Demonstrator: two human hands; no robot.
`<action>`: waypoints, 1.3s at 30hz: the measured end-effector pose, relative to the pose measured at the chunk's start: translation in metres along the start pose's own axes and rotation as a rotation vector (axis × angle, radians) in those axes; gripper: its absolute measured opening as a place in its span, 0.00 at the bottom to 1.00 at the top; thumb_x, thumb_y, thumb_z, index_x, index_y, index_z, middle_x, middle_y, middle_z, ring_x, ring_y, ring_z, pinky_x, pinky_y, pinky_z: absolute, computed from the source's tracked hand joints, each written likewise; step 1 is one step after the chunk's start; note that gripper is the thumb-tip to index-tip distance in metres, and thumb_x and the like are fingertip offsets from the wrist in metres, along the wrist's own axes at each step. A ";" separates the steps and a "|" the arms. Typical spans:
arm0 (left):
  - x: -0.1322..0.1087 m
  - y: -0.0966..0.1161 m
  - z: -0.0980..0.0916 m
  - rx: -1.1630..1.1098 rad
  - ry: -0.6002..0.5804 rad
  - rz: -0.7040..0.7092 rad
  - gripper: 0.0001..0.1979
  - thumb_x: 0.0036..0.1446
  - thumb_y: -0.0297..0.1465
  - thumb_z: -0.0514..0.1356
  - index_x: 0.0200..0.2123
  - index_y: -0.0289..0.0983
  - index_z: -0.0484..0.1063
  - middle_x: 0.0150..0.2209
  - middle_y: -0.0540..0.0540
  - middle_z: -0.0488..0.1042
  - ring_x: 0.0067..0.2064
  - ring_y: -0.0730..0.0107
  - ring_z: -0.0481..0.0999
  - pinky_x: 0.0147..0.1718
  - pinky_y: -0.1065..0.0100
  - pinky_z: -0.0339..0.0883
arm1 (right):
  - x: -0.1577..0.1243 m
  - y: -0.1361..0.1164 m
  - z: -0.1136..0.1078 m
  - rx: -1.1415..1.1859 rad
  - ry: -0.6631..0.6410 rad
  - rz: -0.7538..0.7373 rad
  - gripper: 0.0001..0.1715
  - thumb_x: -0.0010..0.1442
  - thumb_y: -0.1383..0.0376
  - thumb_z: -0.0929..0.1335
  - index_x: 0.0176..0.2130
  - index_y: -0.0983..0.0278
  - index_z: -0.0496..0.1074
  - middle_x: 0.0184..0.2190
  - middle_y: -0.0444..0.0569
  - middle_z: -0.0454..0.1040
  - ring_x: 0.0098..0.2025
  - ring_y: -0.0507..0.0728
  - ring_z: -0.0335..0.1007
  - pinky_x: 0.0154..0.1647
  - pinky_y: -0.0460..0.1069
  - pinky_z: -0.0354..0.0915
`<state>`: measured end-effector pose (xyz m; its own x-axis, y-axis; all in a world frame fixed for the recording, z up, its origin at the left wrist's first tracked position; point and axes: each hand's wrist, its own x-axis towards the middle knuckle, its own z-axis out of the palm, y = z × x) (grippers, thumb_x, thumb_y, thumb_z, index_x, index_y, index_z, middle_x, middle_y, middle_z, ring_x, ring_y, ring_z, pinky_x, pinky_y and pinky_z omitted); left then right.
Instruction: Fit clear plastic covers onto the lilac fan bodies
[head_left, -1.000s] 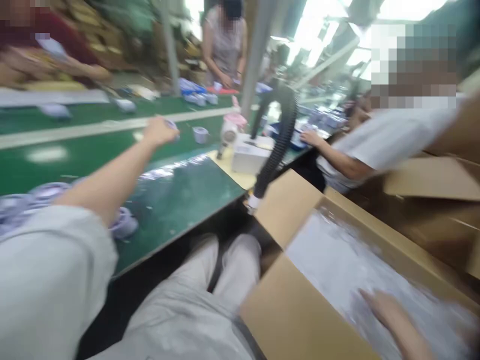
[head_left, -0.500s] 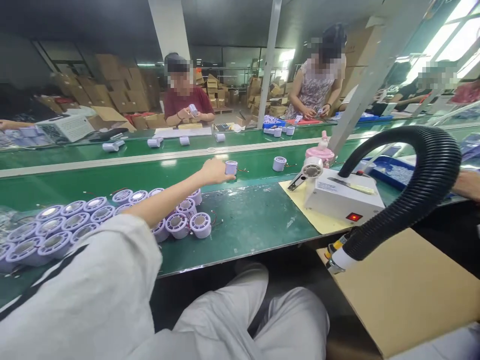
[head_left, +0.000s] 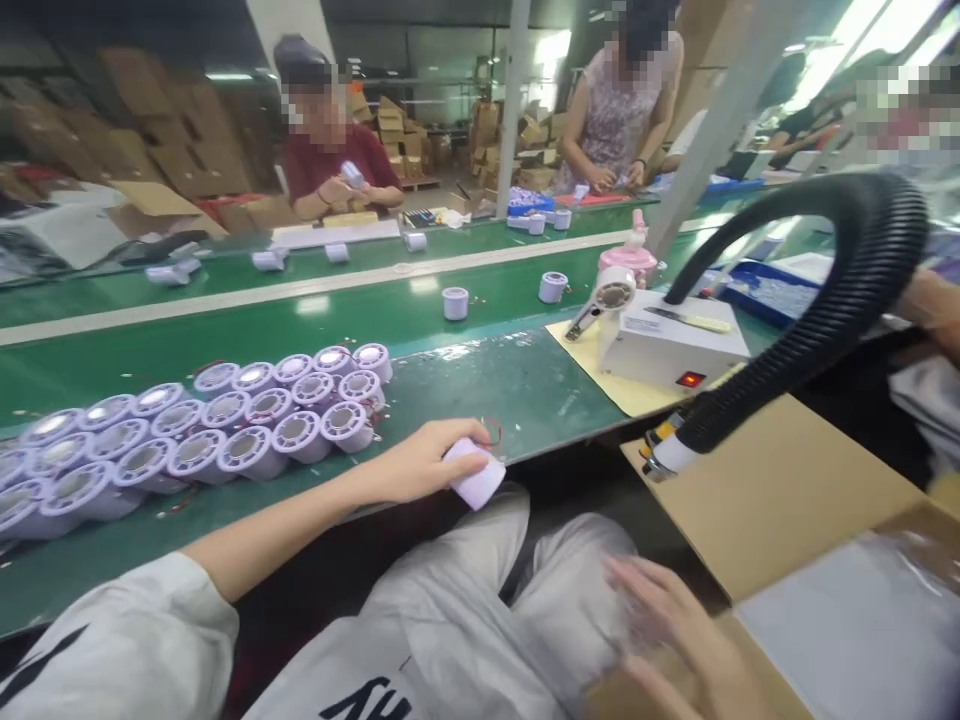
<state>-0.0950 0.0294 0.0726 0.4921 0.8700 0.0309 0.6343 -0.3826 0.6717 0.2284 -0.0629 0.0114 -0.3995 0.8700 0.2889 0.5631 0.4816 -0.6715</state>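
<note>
My left hand [head_left: 442, 462] is closed around a lilac cylindrical housing [head_left: 480, 476], held tilted above my lap in front of the table's edge. A thin red wire sticks out from the housing's far end. My right hand [head_left: 675, 625], smeared by motion, is at the lower right over my knee, its fingers stretched out and the thumb apart. Whether something thin and clear lies by those fingers is too blurred to tell. Rows of similar lilac housings [head_left: 244, 448] stand on the green table to the left. Two more, a nearer housing [head_left: 455, 303] and a farther housing [head_left: 553, 287], stand on the belt.
A white machine [head_left: 671, 340] with a lit red switch and a black ribbed hose [head_left: 810, 300] occupies the right side. Beside it lean a handheld fan [head_left: 611, 292] and a pink object [head_left: 628, 260]. An opened carton [head_left: 795, 490] sits below. Co-workers sit or stand across the belt.
My left hand has come back from the belt towards my lap and now holds a lilac housing. My right hand has entered at the lower right. The camera view has shifted.
</note>
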 end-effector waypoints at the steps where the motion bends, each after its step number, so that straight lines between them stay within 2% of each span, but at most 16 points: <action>1: 0.003 0.004 0.014 -0.132 -0.053 0.060 0.15 0.65 0.39 0.52 0.45 0.35 0.71 0.43 0.45 0.75 0.41 0.68 0.74 0.42 0.68 0.66 | 0.004 -0.006 0.007 -0.063 -0.005 -0.043 0.25 0.66 0.59 0.64 0.62 0.51 0.62 0.56 0.53 0.66 0.52 0.62 0.71 0.45 0.54 0.75; 4: 0.010 0.015 0.052 -0.327 -0.213 0.203 0.13 0.64 0.36 0.55 0.43 0.36 0.75 0.44 0.44 0.74 0.44 0.67 0.74 0.47 0.67 0.66 | 0.023 -0.021 0.025 -0.326 0.030 -0.108 0.30 0.63 0.65 0.66 0.63 0.56 0.62 0.60 0.59 0.61 0.55 0.69 0.66 0.48 0.62 0.72; 8: 0.014 0.023 0.077 -0.320 -0.251 0.227 0.10 0.62 0.34 0.59 0.43 0.39 0.77 0.47 0.44 0.71 0.48 0.66 0.73 0.51 0.65 0.64 | 0.033 -0.023 0.030 -0.411 -0.061 0.013 0.22 0.54 0.74 0.71 0.48 0.61 0.75 0.60 0.59 0.63 0.53 0.70 0.65 0.46 0.62 0.72; 11: 0.016 0.024 0.083 -0.351 -0.174 0.195 0.09 0.60 0.36 0.62 0.41 0.39 0.77 0.42 0.46 0.73 0.44 0.67 0.73 0.46 0.66 0.65 | 0.030 -0.023 0.023 -0.196 -0.103 0.153 0.11 0.51 0.73 0.74 0.36 0.63 0.76 0.54 0.56 0.67 0.53 0.67 0.67 0.48 0.59 0.70; 13: 0.016 0.022 0.088 -0.383 -0.102 0.144 0.16 0.53 0.40 0.67 0.42 0.39 0.76 0.40 0.46 0.73 0.41 0.67 0.73 0.41 0.66 0.67 | 0.028 -0.026 0.018 0.032 -0.104 0.244 0.04 0.56 0.66 0.73 0.31 0.62 0.74 0.51 0.53 0.69 0.51 0.63 0.69 0.48 0.56 0.69; 15: 0.016 0.018 0.093 -0.379 -0.055 0.114 0.26 0.43 0.44 0.72 0.44 0.39 0.76 0.41 0.45 0.72 0.41 0.64 0.73 0.40 0.65 0.68 | 0.027 -0.028 0.015 0.233 -0.060 0.327 0.14 0.62 0.60 0.69 0.27 0.62 0.73 0.48 0.52 0.69 0.48 0.60 0.70 0.44 0.53 0.69; 17: 0.015 0.013 0.098 -0.343 -0.053 0.146 0.32 0.37 0.45 0.74 0.46 0.40 0.77 0.44 0.43 0.71 0.45 0.60 0.73 0.44 0.61 0.69 | 0.028 -0.028 0.013 0.366 0.016 0.411 0.19 0.63 0.58 0.67 0.23 0.63 0.73 0.45 0.52 0.70 0.45 0.59 0.70 0.40 0.51 0.68; 21: 0.012 0.008 0.102 -0.426 -0.173 0.250 0.34 0.42 0.41 0.73 0.54 0.43 0.72 0.53 0.40 0.71 0.55 0.54 0.70 0.55 0.55 0.65 | 0.029 -0.020 0.013 0.582 0.126 0.539 0.19 0.57 0.58 0.72 0.19 0.63 0.73 0.41 0.51 0.75 0.45 0.59 0.72 0.38 0.49 0.68; 24: 0.009 0.010 0.102 -0.623 -0.262 0.136 0.35 0.45 0.37 0.72 0.58 0.43 0.68 0.54 0.40 0.72 0.54 0.57 0.73 0.51 0.59 0.68 | 0.027 -0.012 0.013 0.796 0.145 0.567 0.17 0.56 0.56 0.73 0.21 0.61 0.77 0.44 0.52 0.77 0.48 0.62 0.73 0.38 0.50 0.71; 26: 0.006 0.012 0.101 -0.764 -0.291 0.026 0.35 0.46 0.35 0.72 0.58 0.42 0.67 0.53 0.41 0.72 0.50 0.60 0.74 0.47 0.62 0.70 | 0.024 -0.011 0.012 0.831 0.100 0.488 0.08 0.54 0.56 0.75 0.30 0.58 0.81 0.51 0.52 0.76 0.54 0.65 0.71 0.43 0.54 0.73; 27: 0.005 0.013 0.101 -0.830 -0.294 -0.019 0.34 0.46 0.35 0.72 0.57 0.42 0.67 0.53 0.41 0.71 0.49 0.61 0.75 0.46 0.63 0.71 | 0.023 -0.011 0.012 0.773 0.074 0.422 0.09 0.53 0.58 0.76 0.36 0.57 0.81 0.54 0.51 0.74 0.57 0.66 0.68 0.49 0.56 0.72; 29: 0.002 0.014 0.101 -0.919 -0.285 -0.083 0.33 0.48 0.35 0.71 0.57 0.41 0.66 0.52 0.42 0.72 0.47 0.64 0.75 0.45 0.64 0.71 | 0.019 -0.014 0.012 0.568 0.039 0.295 0.22 0.51 0.62 0.78 0.47 0.55 0.78 0.58 0.51 0.71 0.61 0.66 0.65 0.59 0.61 0.66; 30: 0.001 0.014 0.101 -0.934 -0.284 -0.099 0.32 0.49 0.35 0.70 0.57 0.41 0.66 0.51 0.42 0.72 0.46 0.65 0.75 0.44 0.64 0.70 | 0.016 -0.015 0.013 0.460 0.034 0.247 0.24 0.53 0.64 0.77 0.50 0.56 0.77 0.59 0.51 0.70 0.61 0.66 0.64 0.62 0.62 0.63; 33: -0.001 0.013 0.098 -0.888 -0.313 -0.082 0.35 0.48 0.36 0.71 0.59 0.43 0.65 0.49 0.42 0.74 0.44 0.64 0.76 0.42 0.64 0.70 | 0.010 -0.017 0.014 0.315 0.039 0.169 0.22 0.57 0.65 0.74 0.52 0.58 0.74 0.59 0.52 0.70 0.60 0.66 0.66 0.63 0.63 0.62; 36: -0.002 0.015 0.094 -0.869 -0.332 0.005 0.39 0.45 0.35 0.73 0.61 0.45 0.65 0.56 0.40 0.71 0.51 0.57 0.75 0.46 0.62 0.70 | 0.006 -0.016 0.015 0.371 0.007 0.186 0.22 0.58 0.62 0.74 0.52 0.59 0.72 0.58 0.54 0.71 0.58 0.66 0.69 0.59 0.62 0.67; 39: -0.002 0.018 0.090 -0.890 -0.332 0.117 0.38 0.46 0.32 0.72 0.61 0.46 0.66 0.61 0.40 0.68 0.59 0.53 0.70 0.54 0.57 0.67 | 0.007 -0.017 0.014 0.462 -0.010 0.232 0.21 0.59 0.62 0.73 0.51 0.59 0.71 0.55 0.53 0.73 0.55 0.65 0.72 0.54 0.60 0.72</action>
<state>-0.0310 -0.0072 0.0180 0.7542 0.6565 0.0145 -0.0484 0.0336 0.9983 0.2063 -0.0666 0.0155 -0.3104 0.9462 0.0914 0.2604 0.1771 -0.9491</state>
